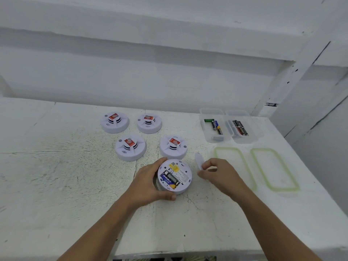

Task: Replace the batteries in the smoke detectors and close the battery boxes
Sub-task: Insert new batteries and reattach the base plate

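Observation:
A white smoke detector [183, 175] lies upside down on the table, its battery compartment uncovered with two batteries [170, 178] inside. My left hand [148, 182] grips its rim from the left. Just to the right, my right hand [220, 173] pinches the white battery cover [199, 160], held apart from the detector. Two clear boxes stand at the back right: the left box [204, 129] holds three batteries, the right box [252, 136] holds several dark ones.
Several more smoke detectors [130, 147] sit face up behind the held one. Two clear lids with green seals [273, 170] lie flat at the right, in front of the boxes. The table's front edge is close to me; a white wall rises behind.

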`<state>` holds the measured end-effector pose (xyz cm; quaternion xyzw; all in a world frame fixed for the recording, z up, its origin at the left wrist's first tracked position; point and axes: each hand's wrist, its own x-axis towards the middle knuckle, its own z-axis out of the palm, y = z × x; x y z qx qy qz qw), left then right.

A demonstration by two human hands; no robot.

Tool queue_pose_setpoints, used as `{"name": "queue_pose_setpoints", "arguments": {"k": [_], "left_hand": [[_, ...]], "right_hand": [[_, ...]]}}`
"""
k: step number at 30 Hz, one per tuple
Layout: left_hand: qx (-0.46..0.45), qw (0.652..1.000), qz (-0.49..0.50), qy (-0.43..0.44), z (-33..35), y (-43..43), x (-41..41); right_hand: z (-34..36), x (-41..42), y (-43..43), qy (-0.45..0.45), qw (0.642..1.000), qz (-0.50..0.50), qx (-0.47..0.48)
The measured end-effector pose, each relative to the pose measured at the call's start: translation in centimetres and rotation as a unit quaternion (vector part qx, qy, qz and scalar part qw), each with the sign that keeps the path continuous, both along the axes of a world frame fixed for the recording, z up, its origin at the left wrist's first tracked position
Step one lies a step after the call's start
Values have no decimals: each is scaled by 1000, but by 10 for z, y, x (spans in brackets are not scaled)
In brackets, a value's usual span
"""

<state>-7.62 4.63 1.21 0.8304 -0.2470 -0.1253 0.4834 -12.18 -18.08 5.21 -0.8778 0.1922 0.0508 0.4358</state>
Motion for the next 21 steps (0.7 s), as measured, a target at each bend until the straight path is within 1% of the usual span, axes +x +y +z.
{"name": "queue_pose_setpoints", "arguments": {"k": [2, 3, 5, 8, 12, 17, 21], "left_hand": [[-9, 1000, 2, 15, -1, 1, 0], [-13, 1000, 2, 20, -1, 2, 0], [-15, 1000, 5, 24, -2, 3, 1], [-21, 999, 13, 32, -4, 3, 2], [-29, 999, 17, 38, -4, 3, 2], [-28, 999, 14, 31, -3, 4, 4], [-25, 999, 13, 22, -4, 3, 5]], "right_hand": [[5, 3, -2, -16, 999, 22, 33], [8, 4, -2, -22, 998, 46, 30], [13, 8, 0, -35, 992, 123, -5], [16, 13, 9, -46, 963, 253, -78], [12, 22, 16, -49, 915, 365, -163], [17, 34, 18, -54, 879, 420, -220], [17, 37, 21, -44, 870, 436, -224]]}}
